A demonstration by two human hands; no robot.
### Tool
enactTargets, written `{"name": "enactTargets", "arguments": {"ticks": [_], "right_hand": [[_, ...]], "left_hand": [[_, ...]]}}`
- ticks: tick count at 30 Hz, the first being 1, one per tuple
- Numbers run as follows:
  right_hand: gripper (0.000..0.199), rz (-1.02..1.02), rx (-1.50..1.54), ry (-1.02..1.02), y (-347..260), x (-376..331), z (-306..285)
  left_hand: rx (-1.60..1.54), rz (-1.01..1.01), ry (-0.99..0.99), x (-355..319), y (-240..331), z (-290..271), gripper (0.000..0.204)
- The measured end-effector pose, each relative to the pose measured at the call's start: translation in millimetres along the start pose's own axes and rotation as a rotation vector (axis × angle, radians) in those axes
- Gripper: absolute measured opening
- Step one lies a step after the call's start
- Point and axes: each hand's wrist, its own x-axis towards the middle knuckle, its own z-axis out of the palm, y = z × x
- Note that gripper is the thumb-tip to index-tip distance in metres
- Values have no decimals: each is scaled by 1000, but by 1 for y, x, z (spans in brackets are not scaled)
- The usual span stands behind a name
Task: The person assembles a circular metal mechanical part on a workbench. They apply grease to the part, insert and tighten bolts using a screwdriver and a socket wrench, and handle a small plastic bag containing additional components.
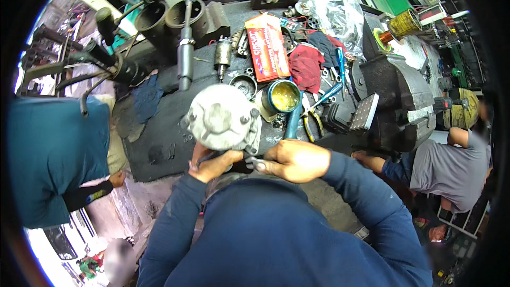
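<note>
A round, pale cast-metal housing (pixel 220 119) with bolts around its rim stands at the near edge of the bench, in front of me. My left hand (pixel 217 165) is closed around its lower near side, with some fingers hidden beneath it. My right hand (pixel 298 160) is closed on a wrench (pixel 255 163), whose jaw points left at the housing's near lower side. Whether the jaw sits on a bolt I cannot tell. Just beyond and right of the housing stands a tub of yellow grease (pixel 285 96), apart from both hands.
Beyond lie a red box (pixel 265 45), a red cloth (pixel 305 68), a blue screwdriver (pixel 329 93), pliers (pixel 312 124) and a small cylindrical motor (pixel 223 56). A large dark casing (pixel 393 106) stands at right. One person (pixel 58 154) is at left, another (pixel 449 165) at right.
</note>
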Motion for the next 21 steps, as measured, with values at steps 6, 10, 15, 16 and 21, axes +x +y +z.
{"name": "enactTargets", "arguments": {"ticks": [6,10,15,16,21], "right_hand": [[34,160,60,779,80,-29,-26],[47,229,-50,1195,163,0,-58],[66,190,-300,1286,186,12,-69],[62,156,-283,1261,182,10,-65],[54,29,-253,1208,155,0,-28]], "left_hand": [[-756,-264,-12,6,53,9,72],[63,-33,225,-34,69,3,94],[-456,-481,341,-77,55,-14,75],[-596,-440,370,-80,50,-8,68],[-583,-339,501,-71,41,26,32]]}}
